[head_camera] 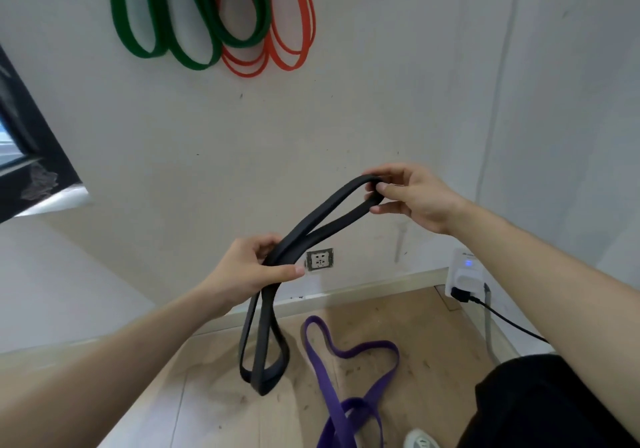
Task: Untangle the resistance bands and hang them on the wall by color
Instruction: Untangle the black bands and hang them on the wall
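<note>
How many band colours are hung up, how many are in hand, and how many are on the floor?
Hung on the wall: 2 (green bands, orange bands)
Held by left hand and right hand: 1 (black band)
On the floor: 1 (purple band)
Total: 4 colours

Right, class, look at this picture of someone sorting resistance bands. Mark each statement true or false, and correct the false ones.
1. The right hand pinches the upper end of the black band. True.
2. The purple band hangs on the wall. False: it lies on the floor.
3. Green bands and orange bands hang side by side on the wall. True.
4. The left hand holds nothing. False: it grips the black band further down, where its strands cross.
</note>
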`<state>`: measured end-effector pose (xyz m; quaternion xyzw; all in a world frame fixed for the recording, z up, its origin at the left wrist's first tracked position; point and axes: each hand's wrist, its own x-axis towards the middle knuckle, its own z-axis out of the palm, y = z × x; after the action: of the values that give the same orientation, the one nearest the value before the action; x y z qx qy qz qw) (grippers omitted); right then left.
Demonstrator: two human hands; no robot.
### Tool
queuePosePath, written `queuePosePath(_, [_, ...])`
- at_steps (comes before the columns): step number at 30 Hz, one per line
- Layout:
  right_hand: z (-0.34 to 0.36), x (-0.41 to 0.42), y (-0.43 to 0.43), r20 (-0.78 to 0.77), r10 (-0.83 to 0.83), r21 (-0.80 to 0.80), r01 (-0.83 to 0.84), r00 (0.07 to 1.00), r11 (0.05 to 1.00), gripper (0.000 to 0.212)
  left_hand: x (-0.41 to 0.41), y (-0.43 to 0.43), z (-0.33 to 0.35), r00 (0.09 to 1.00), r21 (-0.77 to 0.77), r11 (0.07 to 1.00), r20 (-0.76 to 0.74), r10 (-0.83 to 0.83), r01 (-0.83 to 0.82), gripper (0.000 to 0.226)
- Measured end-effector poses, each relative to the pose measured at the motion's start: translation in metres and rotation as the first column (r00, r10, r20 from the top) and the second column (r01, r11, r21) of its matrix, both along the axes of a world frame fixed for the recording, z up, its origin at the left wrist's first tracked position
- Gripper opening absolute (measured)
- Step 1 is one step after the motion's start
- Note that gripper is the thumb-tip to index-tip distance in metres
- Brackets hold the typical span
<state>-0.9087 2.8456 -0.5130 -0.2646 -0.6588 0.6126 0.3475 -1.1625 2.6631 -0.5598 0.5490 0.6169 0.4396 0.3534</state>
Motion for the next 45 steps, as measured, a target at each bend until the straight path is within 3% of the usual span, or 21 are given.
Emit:
queuePosePath(4, [-0.001, 0.001, 0.001, 0.031, 0.024, -0.006, -0.024, 0.999, 1.0, 0.032, 0.001, 0.0, -0.001, 0.999, 0.003, 1.0, 0.048, -0.018, 0.018, 0.028])
queuePosePath(7, [-0.008, 0.004, 0.005, 0.217, 0.072, 0.0, -0.074, 0.974, 0.997, 0.035, 0.003, -0.001, 0.003, 0.992, 0.021, 1.0, 0.123, -0.012, 0.009, 0.024])
queuePosePath(9, [-0.014, 0.005, 0.004, 0.408, 0.153, 0.045, -0.187, 0.9, 0.981, 0.041, 0.003, -0.002, 0.005, 0.988, 0.037, 0.999, 0.15, -0.026, 0.02, 0.024])
queuePosePath(11, [-0.018, 0.002, -0.003, 0.6, 0.217, 0.075, -0.324, 0.77, 0.943, 0.042, 0.002, -0.003, 0.008, 0.985, 0.052, 0.998, 0.167, -0.04, 0.032, 0.03])
queuePosePath(13, [-0.02, -0.007, -0.014, 0.694, 0.273, 0.048, -0.421, 0.666, 0.906, 0.04, 0.002, -0.004, 0.011, 0.984, 0.056, 0.998, 0.17, -0.046, 0.037, 0.03])
queuePosePath(15, [-0.016, -0.017, -0.026, 0.696, 0.319, 0.027, -0.468, 0.643, 0.883, 0.042, 0.003, -0.004, 0.013, 0.986, 0.05, 0.997, 0.154, -0.069, 0.062, 0.031])
queuePosePath(21, [0.008, -0.05, -0.058, 0.552, 0.298, 0.179, -0.46, 0.778, 0.87, 0.052, 0.009, -0.007, 0.018, 0.984, 0.039, 0.987, 0.081, -0.161, 0.158, 0.028])
queuePosePath(25, [-0.004, -0.064, -0.071, 0.587, 0.307, 0.253, -0.529, 0.75, 0.81, 0.035, 0.003, -0.009, 0.025, 0.984, 0.074, 0.988, 0.109, -0.141, 0.133, 0.027])
queuePosePath(29, [-0.001, -0.064, -0.068, 0.494, 0.313, 0.208, -0.46, 0.811, 0.863, 0.025, -0.011, -0.013, 0.025, 0.996, 0.077, 0.996, 0.081, -0.049, 0.043, 0.021])
queuePosePath(36, [0.014, -0.067, -0.079, 0.51, 0.172, 0.387, -0.403, 0.843, 0.829, 0.014, -0.021, -0.016, 0.025, 0.991, 0.117, 0.993, -0.134, 0.02, -0.004, 0.021])
queuePosePath(40, [0.018, -0.068, -0.082, 0.51, 0.116, 0.453, -0.381, 0.852, 0.806, 0.014, -0.024, -0.017, 0.032, 0.969, 0.089, 0.995, -0.249, -0.009, 0.032, 0.024])
queuePosePath(45, [0.018, -0.07, -0.088, 0.445, 0.077, 0.52, -0.327, 0.892, 0.789, 0.011, -0.024, -0.021, 0.035, 0.965, -0.003, 0.991, -0.226, -0.13, 0.133, 0.028])
